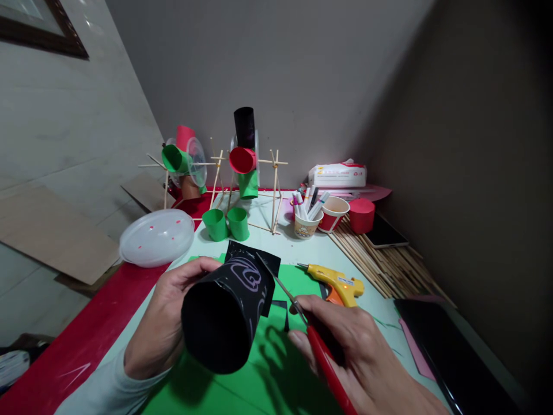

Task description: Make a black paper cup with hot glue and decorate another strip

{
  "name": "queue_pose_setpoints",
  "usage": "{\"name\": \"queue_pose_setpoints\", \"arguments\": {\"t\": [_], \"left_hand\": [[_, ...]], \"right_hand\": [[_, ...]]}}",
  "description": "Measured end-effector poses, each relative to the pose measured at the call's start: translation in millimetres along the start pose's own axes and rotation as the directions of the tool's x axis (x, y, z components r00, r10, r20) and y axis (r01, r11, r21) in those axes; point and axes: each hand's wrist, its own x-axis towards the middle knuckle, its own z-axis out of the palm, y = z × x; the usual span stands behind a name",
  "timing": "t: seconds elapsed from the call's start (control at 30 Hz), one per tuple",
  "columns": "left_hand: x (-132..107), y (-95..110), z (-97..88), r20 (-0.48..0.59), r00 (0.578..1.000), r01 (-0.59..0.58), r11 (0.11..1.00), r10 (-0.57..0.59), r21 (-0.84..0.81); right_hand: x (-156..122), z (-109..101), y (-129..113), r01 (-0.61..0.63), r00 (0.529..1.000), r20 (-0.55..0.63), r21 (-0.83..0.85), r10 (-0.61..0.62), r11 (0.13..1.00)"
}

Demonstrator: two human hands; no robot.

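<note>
My left hand (162, 314) is wrapped round a black paper tube (246, 300), its open end tilted toward me. Purple and white scribbles mark the tube's side, and a square black paper flap (270, 262) sticks out at its far end. In my right hand (345, 340) is a pair of red-handled scissors (322, 357), whose blades point up to the left and lie against the flap. A small black paper scrap (286, 317) is just below the blades. Under both hands spreads a green sheet (259, 380).
A yellow glue gun (339, 282) lies right of the tube. Behind stand two small green paper cups (237, 225), stick frames (274, 196) with coloured tubes, and a cup of markers (307, 225). Wooden sticks (371, 259) and a black tablet (449, 351) lie to the right.
</note>
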Motion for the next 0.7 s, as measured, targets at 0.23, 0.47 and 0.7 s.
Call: {"name": "queue_pose_setpoints", "arguments": {"t": [0.23,0.47,0.7], "left_hand": [[0,9,3.2,-0.123,0.992,-0.008,0.992,-0.007,-0.128],[2,20,6.3,-0.148,0.989,-0.024,0.996,0.012,-0.082],[4,21,1.3,-0.214,0.970,-0.114,0.993,0.114,0.012]], "right_hand": [[1,-2,-1,0.016,0.998,0.069,-0.054,-0.012,0.998],[-1,-2,2,0.002,0.995,0.096,-0.061,0.004,0.998],[6,-4,2,-0.029,0.991,0.132,-0.004,0.030,1.000]]}}
